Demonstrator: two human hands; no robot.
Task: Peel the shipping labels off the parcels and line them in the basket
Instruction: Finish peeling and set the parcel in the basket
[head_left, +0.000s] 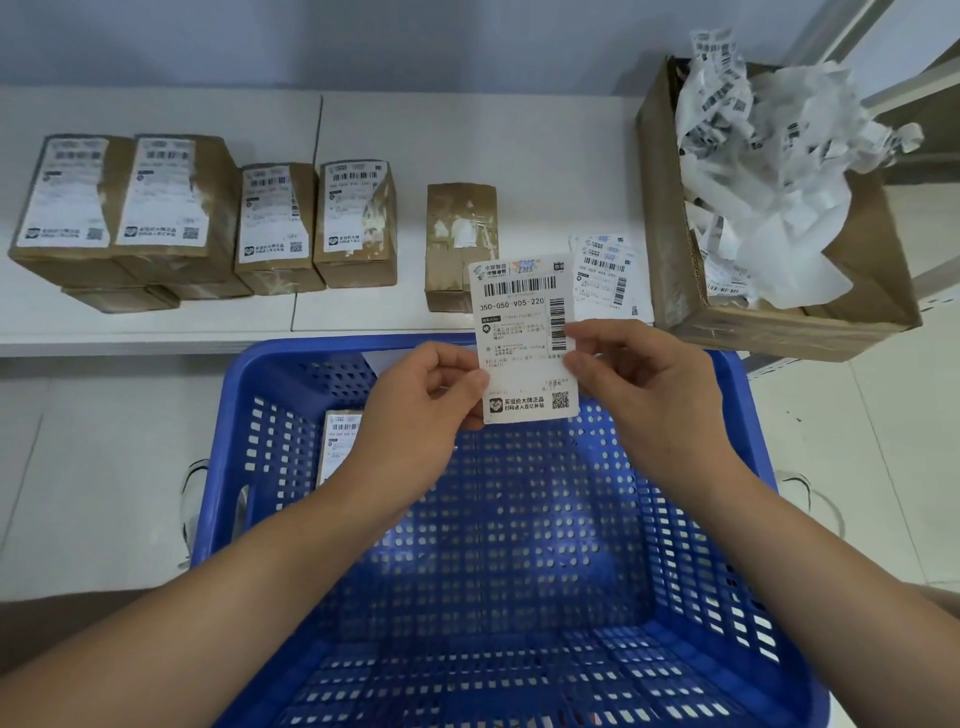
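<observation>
I see the shipping label (524, 338) mid-frame above the blue basket (748, 467), left hand (415, 410) pinching its left edge, right hand (639, 374) pinching its right edge

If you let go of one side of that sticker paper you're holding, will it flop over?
Probably a little. The label looks thin, but it stands fairly flat between the left hand and the right hand, so it seems a bit stiff. It is likely very light. If its back is sticky, which the picture doesn't show, it may cling to fingers or the blue basket.
</observation>
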